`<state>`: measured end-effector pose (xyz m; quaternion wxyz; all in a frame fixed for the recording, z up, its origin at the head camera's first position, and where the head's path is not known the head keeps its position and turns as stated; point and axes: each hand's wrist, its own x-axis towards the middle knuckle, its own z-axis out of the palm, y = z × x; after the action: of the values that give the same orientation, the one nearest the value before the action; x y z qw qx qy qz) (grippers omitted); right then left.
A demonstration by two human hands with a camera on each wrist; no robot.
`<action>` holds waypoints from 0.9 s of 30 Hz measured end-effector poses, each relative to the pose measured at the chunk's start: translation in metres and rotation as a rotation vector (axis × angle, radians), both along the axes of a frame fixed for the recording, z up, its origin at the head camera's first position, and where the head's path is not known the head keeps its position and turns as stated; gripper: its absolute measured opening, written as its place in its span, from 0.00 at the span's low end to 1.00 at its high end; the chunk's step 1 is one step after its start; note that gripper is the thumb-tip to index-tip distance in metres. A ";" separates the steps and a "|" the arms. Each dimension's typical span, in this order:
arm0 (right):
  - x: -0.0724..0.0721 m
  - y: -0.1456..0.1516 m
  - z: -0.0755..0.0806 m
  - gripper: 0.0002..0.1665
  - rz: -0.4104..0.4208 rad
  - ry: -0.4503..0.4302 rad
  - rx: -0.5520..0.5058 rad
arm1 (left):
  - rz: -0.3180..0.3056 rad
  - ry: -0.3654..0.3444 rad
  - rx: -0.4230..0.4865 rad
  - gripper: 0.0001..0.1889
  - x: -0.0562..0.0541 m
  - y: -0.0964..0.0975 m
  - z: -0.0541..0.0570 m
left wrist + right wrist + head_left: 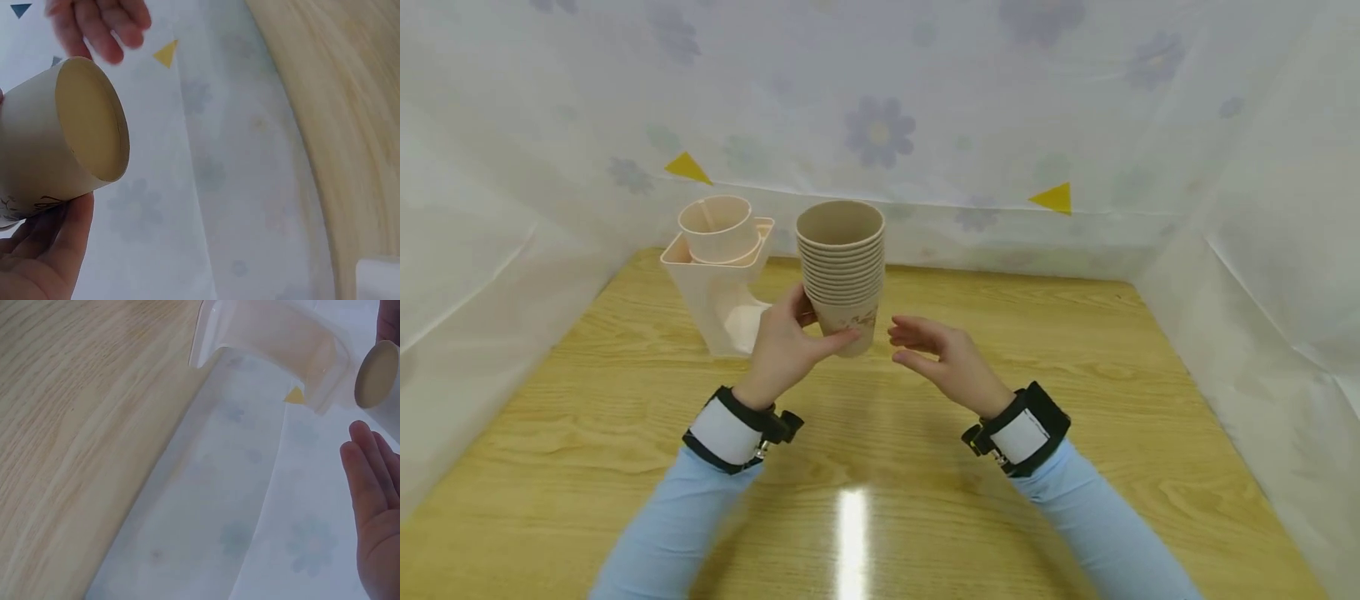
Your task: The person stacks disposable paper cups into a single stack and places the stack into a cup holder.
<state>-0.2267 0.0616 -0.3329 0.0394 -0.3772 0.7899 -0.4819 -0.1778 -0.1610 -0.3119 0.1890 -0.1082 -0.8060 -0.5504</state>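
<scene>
My left hand [786,337] grips a tall stack of nested paper cups [844,275] near its lower end, thumb across the front. The stack stands mouth up above the table, and a brown print shows on the lowest cup. In the left wrist view the round base of the bottom cup [94,122] faces the camera. My right hand [951,362] hovers just right of the stack, fingers loosely bent and holding nothing. In the right wrist view its fingers [369,469] lie close below the cup base [378,375].
A pale pink plastic cup dispenser [700,287], with a round tube in its square top, stands on the wooden table [1000,500] left of the stack. Flowered white sheeting [955,108] encloses the back and sides, with yellow triangles [1054,199] on the back sheet.
</scene>
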 end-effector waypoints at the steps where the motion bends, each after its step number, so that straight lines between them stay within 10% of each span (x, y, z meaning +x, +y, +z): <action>1: 0.000 0.001 -0.001 0.28 -0.004 -0.002 0.011 | 0.013 0.010 0.000 0.33 0.000 -0.004 0.004; 18: -0.001 0.017 -0.013 0.27 -0.033 -0.015 0.078 | 0.368 0.173 0.091 0.28 0.002 -0.071 0.069; 27: 0.000 0.020 -0.014 0.26 -0.031 0.005 0.117 | 0.492 0.127 0.111 0.32 -0.005 -0.101 0.087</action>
<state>-0.2270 0.0811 -0.3470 0.0521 -0.3632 0.8224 -0.4347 -0.1824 -0.2621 -0.2249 0.3734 0.0673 -0.7631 -0.5232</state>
